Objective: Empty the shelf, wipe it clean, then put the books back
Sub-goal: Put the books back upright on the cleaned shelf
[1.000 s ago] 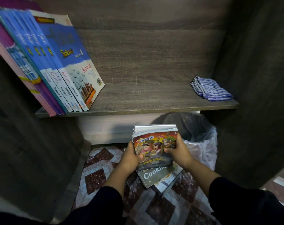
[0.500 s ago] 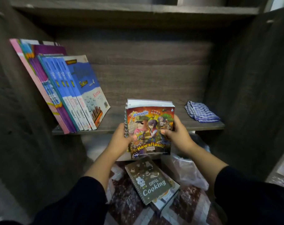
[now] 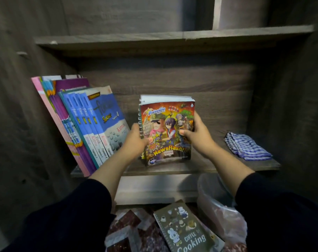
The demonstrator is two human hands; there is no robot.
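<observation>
Nearest, on the patterned floor tiles, a dark spiral-bound cooking notebook [image 3: 186, 228] is left lying beside a bin lined with a clear plastic bag [image 3: 222, 211]. Above it, a stack of thin books fronted by a colourful "Newsflash!" comic cover [image 3: 166, 131] is held upright, its lower edge at or just over the grey wooden shelf board [image 3: 218, 169]; contact cannot be confirmed. The left hand [image 3: 134, 142] is curled round the spiral-bound edge and the right hand [image 3: 196, 133] round the opposite edge. Farther left, a row of blue, purple and pink textbooks [image 3: 85, 122] is leaned against the side wall. At the far right, a folded blue-striped cloth [image 3: 245, 146] is lying on the shelf. If released unsupported, the thin stack could probably fan out or topple forward off the edge.
</observation>
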